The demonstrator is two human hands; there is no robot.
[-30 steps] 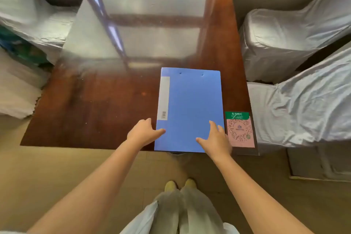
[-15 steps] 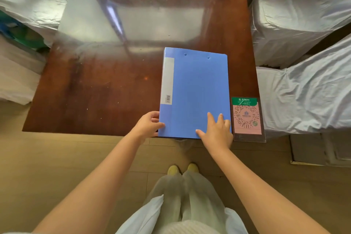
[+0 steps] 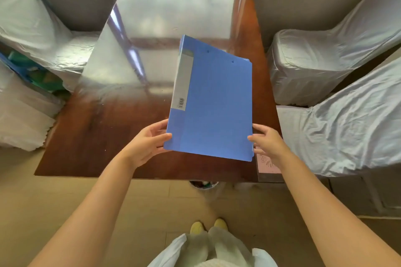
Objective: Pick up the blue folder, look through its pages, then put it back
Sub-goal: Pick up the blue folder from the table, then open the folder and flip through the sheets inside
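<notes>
The blue folder [image 3: 213, 102] is closed and held up off the glossy brown table [image 3: 104, 132], tilted with its grey spine label to the left. My left hand [image 3: 149, 141] grips its lower left corner, thumb on the cover and fingers behind. At the lower right edge my right hand [image 3: 268, 140] has its thumb on the edge and its fingers under the folder.
A pink card in a clear sleeve [image 3: 268, 166] lies at the table's right front corner, partly under my right wrist. Chairs under white covers [image 3: 338, 110] stand close on the right and more covered chairs [image 3: 32, 28] on the left. A bin [image 3: 204, 184] shows under the table's front edge.
The folder lay flat on the table; now both hands have taken hold of its near corners and raised it, tilted. The view has pulled back and shows more of the table.
</notes>
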